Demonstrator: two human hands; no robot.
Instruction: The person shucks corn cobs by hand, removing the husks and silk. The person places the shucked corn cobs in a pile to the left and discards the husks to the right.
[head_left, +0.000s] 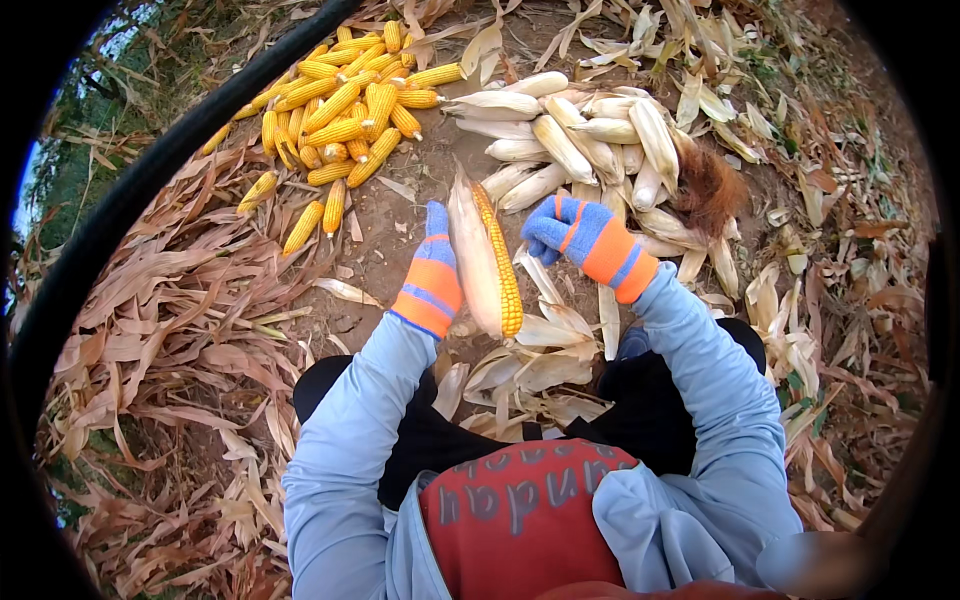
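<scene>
My left hand (433, 274), in a blue and orange knit glove, holds a corn ear (508, 270) with its tip end towards me. A pale dry husk (474, 262) still wraps the ear's left side; yellow kernels show along the right. Just right of the ear is my gloved right hand (577, 236), its fingers curled in. A pale husk strip (541, 276) lies right below those fingertips; whether they pinch it is not clear. Loose husks (540, 367) are strewn on the ground between my legs.
Bare yellow corn ears (337, 112) are heaped at the far left, several lying apart nearer me. Ears in husk (577, 142) form a pile at the far right, with a reddish-brown corn silk tuft (711, 187) beside it. Dry corn leaves (172, 322) cover the ground leftward. A dark curved bar (150, 180) crosses the upper left.
</scene>
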